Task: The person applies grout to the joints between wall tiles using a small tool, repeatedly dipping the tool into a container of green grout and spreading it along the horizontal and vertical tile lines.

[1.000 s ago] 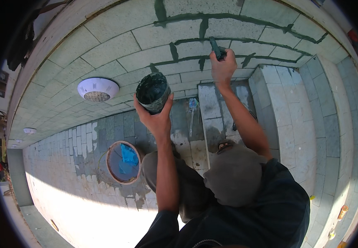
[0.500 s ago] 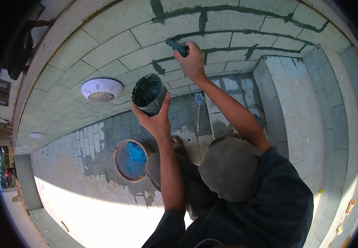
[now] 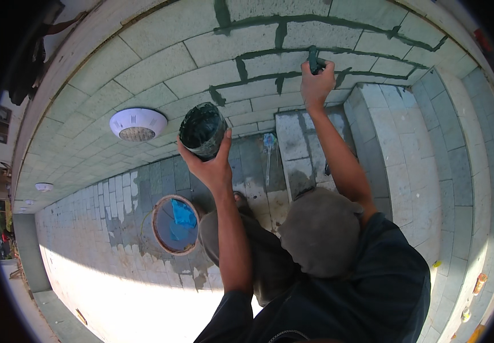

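Partly hidden, the dark green tool [image 3: 313, 52] sits pinched in the right hand [image 3: 317, 86] at the wall [image 3: 218, 46].
The hand covers its lower end, so its kind is hard to make out; half a second ago it was farther left along the same dark joint [image 3: 263, 53]. It juts up beyond the grip. The left hand [image 3: 210, 171] clasps the smeared cup [image 3: 203, 134] between thumb and fingers, its mouth tilted toward the camera.

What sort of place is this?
Probably a swimming pool being worked on: a round white lamp is set on the tiled wall, tiled steps stand at the right, and dark green paste streaks some wall joints.
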Tool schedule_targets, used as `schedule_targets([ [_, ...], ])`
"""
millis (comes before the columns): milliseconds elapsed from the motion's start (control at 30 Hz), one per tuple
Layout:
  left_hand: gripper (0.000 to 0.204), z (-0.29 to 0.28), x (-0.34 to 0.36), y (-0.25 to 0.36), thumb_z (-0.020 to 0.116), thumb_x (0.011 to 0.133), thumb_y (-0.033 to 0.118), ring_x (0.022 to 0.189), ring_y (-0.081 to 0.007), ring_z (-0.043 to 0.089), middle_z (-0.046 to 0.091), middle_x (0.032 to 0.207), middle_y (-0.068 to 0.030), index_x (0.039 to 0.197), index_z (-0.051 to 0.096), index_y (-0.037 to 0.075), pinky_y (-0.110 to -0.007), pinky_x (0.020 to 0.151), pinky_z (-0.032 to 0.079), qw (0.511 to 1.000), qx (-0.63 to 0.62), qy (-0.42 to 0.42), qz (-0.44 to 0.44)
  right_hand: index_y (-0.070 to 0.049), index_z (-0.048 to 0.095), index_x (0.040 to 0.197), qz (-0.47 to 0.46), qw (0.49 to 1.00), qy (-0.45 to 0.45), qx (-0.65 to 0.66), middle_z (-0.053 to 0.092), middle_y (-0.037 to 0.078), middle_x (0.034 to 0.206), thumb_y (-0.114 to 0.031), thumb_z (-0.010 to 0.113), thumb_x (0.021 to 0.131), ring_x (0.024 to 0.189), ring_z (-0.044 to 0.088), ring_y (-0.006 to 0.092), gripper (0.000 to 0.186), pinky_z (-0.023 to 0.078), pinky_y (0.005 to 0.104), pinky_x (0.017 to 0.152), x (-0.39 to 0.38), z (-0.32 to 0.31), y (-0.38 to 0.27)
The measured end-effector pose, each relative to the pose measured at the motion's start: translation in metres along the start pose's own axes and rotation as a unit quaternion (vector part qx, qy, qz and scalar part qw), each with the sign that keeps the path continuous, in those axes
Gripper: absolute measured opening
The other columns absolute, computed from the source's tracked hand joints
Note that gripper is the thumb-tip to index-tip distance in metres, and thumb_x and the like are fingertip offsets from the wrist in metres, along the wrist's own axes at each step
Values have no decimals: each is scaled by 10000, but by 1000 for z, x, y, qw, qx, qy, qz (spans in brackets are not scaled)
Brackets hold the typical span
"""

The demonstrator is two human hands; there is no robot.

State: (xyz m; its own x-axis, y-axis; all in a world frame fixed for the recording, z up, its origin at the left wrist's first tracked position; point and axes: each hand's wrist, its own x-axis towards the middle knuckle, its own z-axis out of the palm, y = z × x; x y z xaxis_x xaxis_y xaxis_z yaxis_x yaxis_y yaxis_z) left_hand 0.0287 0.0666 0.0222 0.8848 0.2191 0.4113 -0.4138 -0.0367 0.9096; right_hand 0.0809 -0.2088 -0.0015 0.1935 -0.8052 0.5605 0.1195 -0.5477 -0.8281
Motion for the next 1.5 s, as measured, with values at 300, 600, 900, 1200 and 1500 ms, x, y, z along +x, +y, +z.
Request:
schedule_targets([
  [300,900,5,-2,-3,895,666,97,1100,-204,567,550,1240,-139,1383,375,-65,-303,953,452,1000,-25,-10,-5,6,543,891,-21,973,-201,114,596,193,780,-121,751,736,719,612,372,289,490,406,649,-71,60,-47],
  [600,883,4,-2,0,891,674,110,1098,-203,570,563,1222,-136,1378,384,-55,-303,953,446,1000,-12,-11,-2,17,569,918,15,986,-160,48,621,185,795,-153,741,759,683,625,342,289,491,404,646,-18,19,-9],
  [900,849,13,-2,3,890,674,111,1093,-204,567,565,1213,-137,1353,409,-56,-308,955,445,1000,-19,-11,1,12,583,943,16,996,64,-66,644,155,789,-179,744,784,681,629,274,296,497,379,657,52,-48,39],
  [1200,865,21,-4,-2,897,671,124,1092,-206,564,559,1213,-146,1357,407,-69,-311,954,446,1000,7,-19,18,4,579,916,3,986,-141,83,628,146,794,-126,747,758,670,623,252,264,493,356,627,-12,8,-6],
  [1500,903,19,-3,-6,904,662,144,1109,-211,555,546,1228,-149,1373,390,-70,-320,972,433,1000,1,-21,3,6,567,927,-47,958,-260,111,622,187,839,-152,741,751,736,629,355,293,500,403,664,-51,53,-51],
])
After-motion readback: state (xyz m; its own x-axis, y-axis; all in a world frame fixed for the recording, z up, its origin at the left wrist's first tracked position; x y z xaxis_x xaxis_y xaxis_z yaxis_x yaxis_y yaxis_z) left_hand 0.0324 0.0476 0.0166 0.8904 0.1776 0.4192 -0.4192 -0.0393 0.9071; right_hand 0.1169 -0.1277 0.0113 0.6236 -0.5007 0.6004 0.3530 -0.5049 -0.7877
